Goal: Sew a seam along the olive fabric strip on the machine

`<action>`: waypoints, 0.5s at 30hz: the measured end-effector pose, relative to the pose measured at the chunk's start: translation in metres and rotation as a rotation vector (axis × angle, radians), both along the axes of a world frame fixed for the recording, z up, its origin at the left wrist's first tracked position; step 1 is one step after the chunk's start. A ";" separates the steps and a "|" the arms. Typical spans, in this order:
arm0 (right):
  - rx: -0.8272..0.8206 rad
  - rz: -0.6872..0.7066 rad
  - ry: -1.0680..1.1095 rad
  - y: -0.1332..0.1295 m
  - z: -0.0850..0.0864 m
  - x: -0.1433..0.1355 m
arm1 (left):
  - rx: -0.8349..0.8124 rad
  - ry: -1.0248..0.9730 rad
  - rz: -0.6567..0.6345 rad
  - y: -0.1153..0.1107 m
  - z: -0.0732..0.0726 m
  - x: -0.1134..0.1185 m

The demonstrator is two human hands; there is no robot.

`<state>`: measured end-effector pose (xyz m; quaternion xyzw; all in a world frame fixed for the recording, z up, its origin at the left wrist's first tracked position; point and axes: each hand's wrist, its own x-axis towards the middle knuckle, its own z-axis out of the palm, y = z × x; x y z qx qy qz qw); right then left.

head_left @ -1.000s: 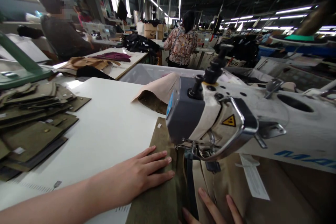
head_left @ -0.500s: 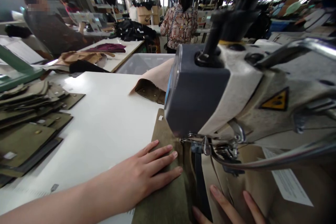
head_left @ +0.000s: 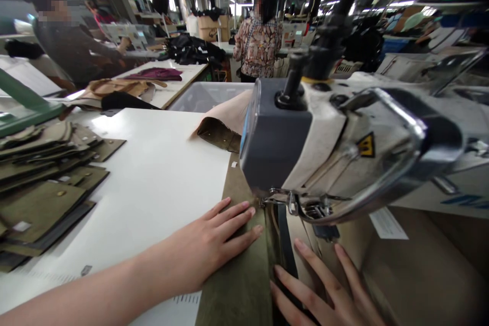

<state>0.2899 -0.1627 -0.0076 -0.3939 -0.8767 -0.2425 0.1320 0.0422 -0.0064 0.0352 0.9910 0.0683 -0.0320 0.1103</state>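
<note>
My left hand (head_left: 214,244) lies flat, fingers spread, on an olive-green fabric strip (head_left: 240,285) that runs under the head of a sewing machine (head_left: 305,142). My right hand (head_left: 324,293) rests flat on tan fabric (head_left: 401,275) just right of a dark band (head_left: 284,244) below the presser foot (head_left: 305,209). Both hands press cloth to the white table (head_left: 153,183); neither grips anything. A folded tan and olive piece (head_left: 223,127) lies behind the machine head.
Stacks of olive cut pieces (head_left: 42,183) lie at the left. A grey bin (head_left: 206,94) stands behind the table. One person (head_left: 64,41) sits at the far left, another (head_left: 260,41) stands in the aisle. A green machine base (head_left: 26,104) is at left.
My right hand has slid forward, further into view, toward the presser foot. The camera has shifted, so the machine head looks larger. My left hand stays on the olive strip.
</note>
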 end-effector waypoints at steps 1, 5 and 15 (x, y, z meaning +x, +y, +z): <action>-0.001 -0.022 -0.001 0.000 0.000 0.000 | -0.002 -0.003 -0.023 -0.003 0.004 -0.001; 0.072 -0.073 -0.052 -0.008 -0.003 -0.007 | -0.103 -0.082 -0.201 -0.021 0.029 -0.006; 0.059 -0.093 -0.102 -0.015 -0.015 -0.002 | -0.241 -0.705 0.604 -0.017 0.082 -0.013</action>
